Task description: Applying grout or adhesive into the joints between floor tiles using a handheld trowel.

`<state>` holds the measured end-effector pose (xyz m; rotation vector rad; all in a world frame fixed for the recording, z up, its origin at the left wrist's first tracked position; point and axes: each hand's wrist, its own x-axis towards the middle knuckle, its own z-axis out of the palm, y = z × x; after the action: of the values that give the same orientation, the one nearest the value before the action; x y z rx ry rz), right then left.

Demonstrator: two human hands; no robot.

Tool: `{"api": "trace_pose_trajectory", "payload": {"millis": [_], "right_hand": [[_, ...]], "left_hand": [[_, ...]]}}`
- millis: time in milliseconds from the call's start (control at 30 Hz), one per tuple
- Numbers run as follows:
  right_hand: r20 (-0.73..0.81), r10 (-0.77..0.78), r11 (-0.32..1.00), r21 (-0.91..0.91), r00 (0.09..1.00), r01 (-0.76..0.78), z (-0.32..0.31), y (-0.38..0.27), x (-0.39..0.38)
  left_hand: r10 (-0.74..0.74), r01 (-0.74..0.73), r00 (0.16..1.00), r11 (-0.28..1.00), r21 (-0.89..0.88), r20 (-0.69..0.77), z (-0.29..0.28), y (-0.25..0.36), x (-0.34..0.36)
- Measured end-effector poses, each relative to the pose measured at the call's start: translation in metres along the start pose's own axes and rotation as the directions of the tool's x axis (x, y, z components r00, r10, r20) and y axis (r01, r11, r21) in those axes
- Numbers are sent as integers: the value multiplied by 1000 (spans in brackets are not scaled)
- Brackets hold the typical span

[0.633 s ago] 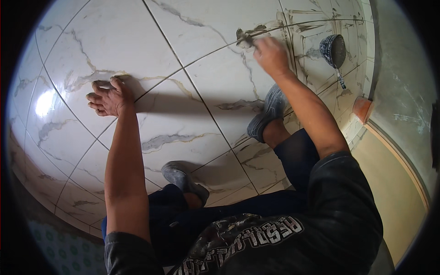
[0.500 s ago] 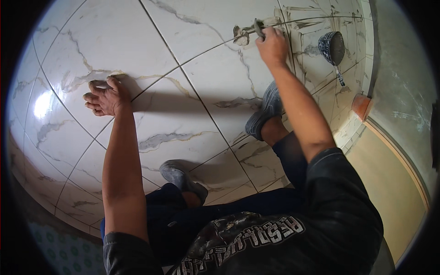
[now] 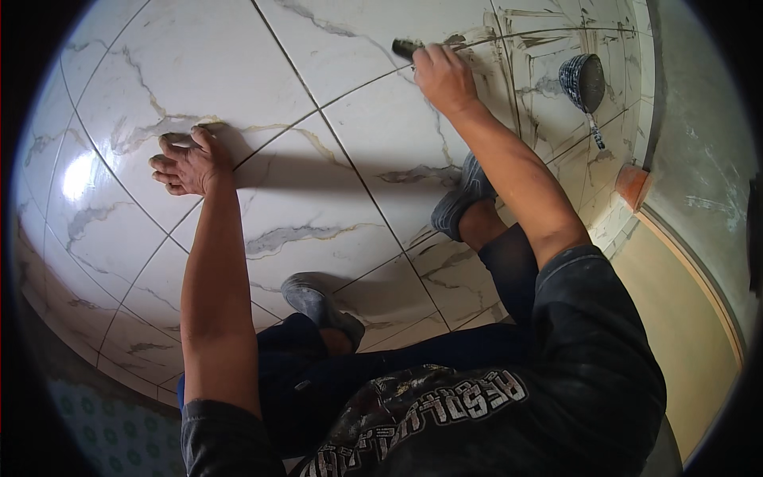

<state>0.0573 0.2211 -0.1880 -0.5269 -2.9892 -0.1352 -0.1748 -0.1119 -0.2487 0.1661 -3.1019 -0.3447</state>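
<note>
My left hand (image 3: 191, 168) is braced on the white marbled floor tiles (image 3: 199, 87), its fingers spread and slightly bent, with nothing in it. At the far centre-right, my right hand (image 3: 445, 78) grips a small dark flat spreader (image 3: 405, 49). The blade is low over a tile joint, close to the tile surface; whether its edge touches cannot be made out. Dark grout smears (image 3: 477, 36) lie along the joint just right of this hand. Further right, a dark, pale-flecked dipper (image 3: 586, 83) with a short handle rests on the tiles.
My shoes (image 3: 318, 306) stand on the tiles between my arms. To the right are a grey wall (image 3: 699, 151), a reddish block (image 3: 633, 187) and a pale panel with a wooden edge (image 3: 675, 294). More grout streaks mark the far right tiles. A patterned green surface (image 3: 103, 429) lies lower left.
My right hand has moved left along the joint with the spreader, whose blade now lies flatter. The grout clump there is now covered or spread. My left hand stays in place.
</note>
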Motion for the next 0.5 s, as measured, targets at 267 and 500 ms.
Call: {"api": "trace_pose_trajectory", "payload": {"millis": [267, 500], "right_hand": [[119, -117, 988, 116, 986, 103, -28, -8, -24], [137, 154, 908, 370, 979, -194, -30, -27, -16]], "left_hand": [[-15, 13, 998, 1000, 28, 67, -9, 1, 0], [-37, 37, 998, 999, 9, 40, -7, -1, -2]]}}
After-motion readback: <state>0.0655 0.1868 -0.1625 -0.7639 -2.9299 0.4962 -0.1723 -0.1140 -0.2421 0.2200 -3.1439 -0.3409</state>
